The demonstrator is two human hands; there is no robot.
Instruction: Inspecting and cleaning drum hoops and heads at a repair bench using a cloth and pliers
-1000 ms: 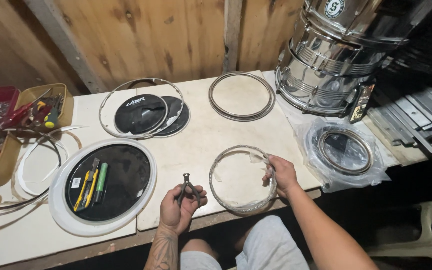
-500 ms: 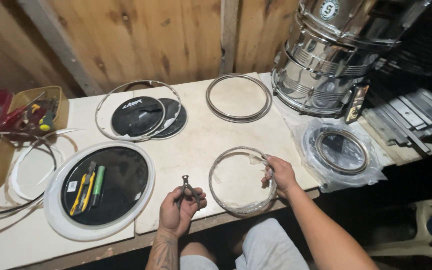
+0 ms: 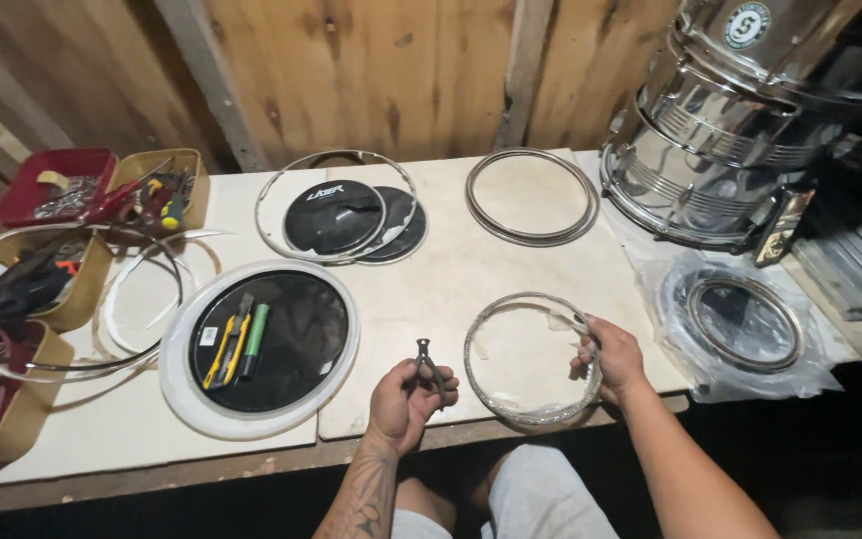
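1. Since the picture before, nothing has been moved: small pliers (image 3: 424, 359) are gripped by the left hand (image 3: 406, 399), low in the middle.
2. The wrapped metal ring (image 3: 531, 357) is grasped at its right edge by the right hand (image 3: 613, 357).
3. The shiny drum (image 3: 740, 120) is cut off at the upper right.

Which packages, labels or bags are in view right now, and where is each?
Round badge: on the chrome drum at top right, white and green.
White logo: on the black round drumhead at the back, centre-left.
Clear plastic bag: on the bench right of the right hand, wrapping a metal hoop.
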